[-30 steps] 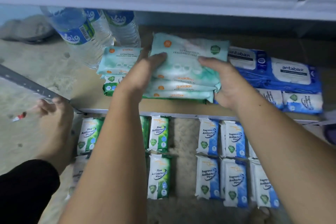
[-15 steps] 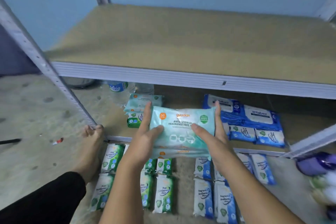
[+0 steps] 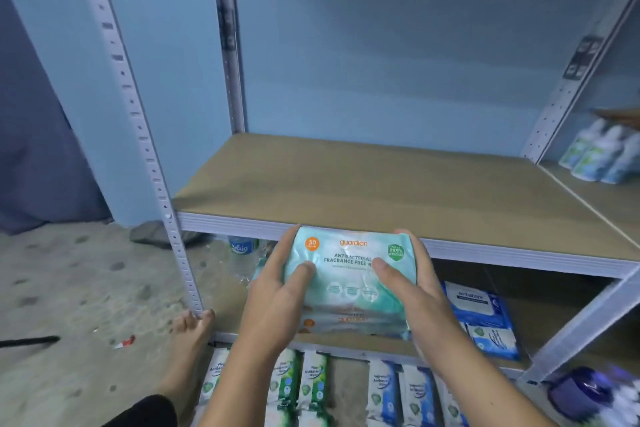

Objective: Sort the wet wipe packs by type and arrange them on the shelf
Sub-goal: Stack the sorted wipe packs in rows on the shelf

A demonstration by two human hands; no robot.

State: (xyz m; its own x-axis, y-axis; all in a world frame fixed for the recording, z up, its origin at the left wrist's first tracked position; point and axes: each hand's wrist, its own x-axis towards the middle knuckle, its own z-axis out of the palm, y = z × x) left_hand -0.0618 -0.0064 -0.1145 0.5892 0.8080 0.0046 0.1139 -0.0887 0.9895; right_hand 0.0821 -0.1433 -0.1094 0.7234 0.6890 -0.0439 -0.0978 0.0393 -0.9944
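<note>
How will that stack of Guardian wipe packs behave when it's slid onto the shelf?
Likely soft, not stiff: the packs wrinkle under the left hand and right hand. Their glossy wrappers may let them slide apart if pushed. Flat, so unlikely to roll on the shelf.
</note>
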